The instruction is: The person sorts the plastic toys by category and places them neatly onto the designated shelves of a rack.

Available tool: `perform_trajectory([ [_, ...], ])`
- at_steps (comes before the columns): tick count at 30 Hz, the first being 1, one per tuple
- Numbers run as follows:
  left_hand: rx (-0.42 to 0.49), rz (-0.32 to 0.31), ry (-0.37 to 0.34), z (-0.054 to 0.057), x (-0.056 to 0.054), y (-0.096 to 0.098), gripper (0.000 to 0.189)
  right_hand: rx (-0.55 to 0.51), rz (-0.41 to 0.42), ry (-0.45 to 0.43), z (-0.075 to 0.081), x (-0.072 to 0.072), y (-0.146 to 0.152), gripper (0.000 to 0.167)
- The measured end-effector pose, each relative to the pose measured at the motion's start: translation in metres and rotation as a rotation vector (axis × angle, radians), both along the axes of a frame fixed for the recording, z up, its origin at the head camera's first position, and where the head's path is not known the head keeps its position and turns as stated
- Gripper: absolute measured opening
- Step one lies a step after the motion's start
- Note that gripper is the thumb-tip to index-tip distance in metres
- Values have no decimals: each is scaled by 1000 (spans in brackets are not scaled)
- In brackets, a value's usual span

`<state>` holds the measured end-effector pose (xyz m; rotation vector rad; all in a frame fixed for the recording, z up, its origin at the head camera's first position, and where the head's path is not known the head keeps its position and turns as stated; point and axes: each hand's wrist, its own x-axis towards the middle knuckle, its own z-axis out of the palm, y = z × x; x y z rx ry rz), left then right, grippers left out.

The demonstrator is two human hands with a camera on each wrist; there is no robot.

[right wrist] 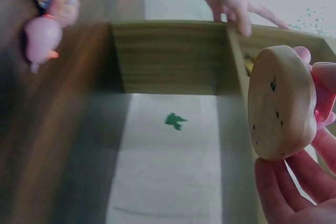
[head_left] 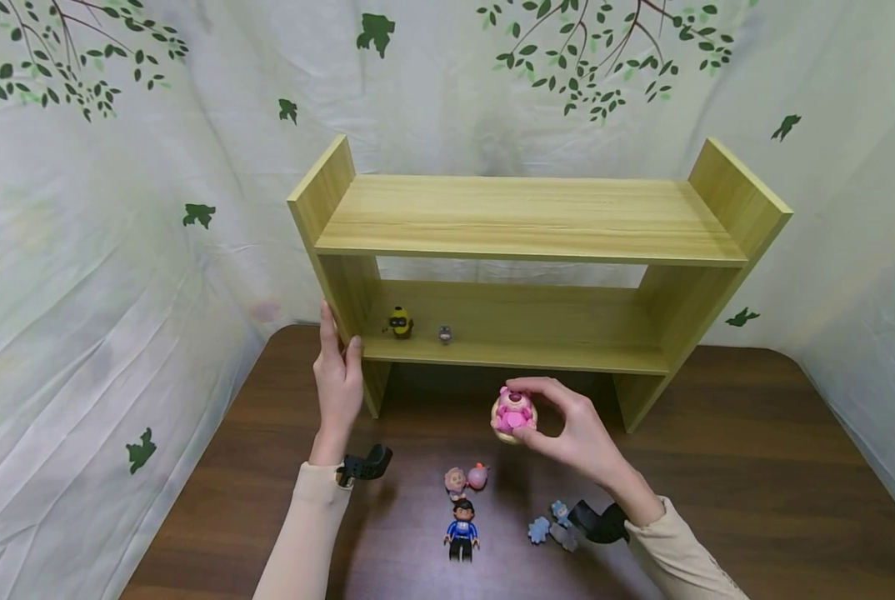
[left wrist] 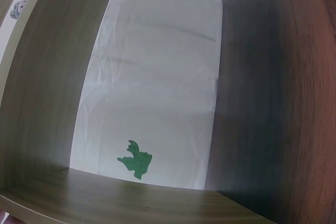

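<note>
Bear (head_left: 513, 410) looks light, stiff and smooth, probably hard to break; its disc's rim seems the best hold. It is pink, on a rounded cream disc (right wrist: 274, 106) with dark specks on its flat face. The right grip (head_left: 578, 427) pinches it above the desk (head_left: 725, 450), before the shelf (head_left: 530, 217); the left grip (head_left: 340, 385), fingers straight, touches the shelf's left side.

A pink bear figure (head_left: 514, 410) is held above the table (head_left: 755, 450).

Leaf-printed cloth (head_left: 447, 92) hangs behind a brown table (head_left: 755, 467).
</note>
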<state>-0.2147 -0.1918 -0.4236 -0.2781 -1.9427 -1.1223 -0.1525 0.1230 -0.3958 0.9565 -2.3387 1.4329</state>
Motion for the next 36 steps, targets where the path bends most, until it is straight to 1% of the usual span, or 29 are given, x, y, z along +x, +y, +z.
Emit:
perform_trajectory([
  [2, -4, 5, 7, 0, 0, 0, 76, -4, -4, -2, 0, -8, 2, 49],
  [7, -7, 9, 9, 0, 0, 1, 75, -30, 17, -2, 7, -22, 3, 47],
  [11, -3, 7, 5, 0, 0, 1, 74, -55, 46, -5, 12, -30, 2, 46],
  [15, -2, 6, 6, 0, 0, 1, 74, -58, 52, -2, 16, -36, 1, 48],
  [20, -3, 1, 6, -1, 0, 1, 74, -40, 44, -35, 20, -40, -1, 49],
  [24, -3, 0, 6, -1, 0, 0, 73, -32, 31, -68, 27, -42, -5, 47],
  [31, 1, -5, 13, -1, 0, 0, 73, -28, 26, -106, 55, -33, -12, 43],
  [36, -1, -8, -5, 0, 1, 1, 73, -27, 19, -127, 58, -38, -14, 43],
])
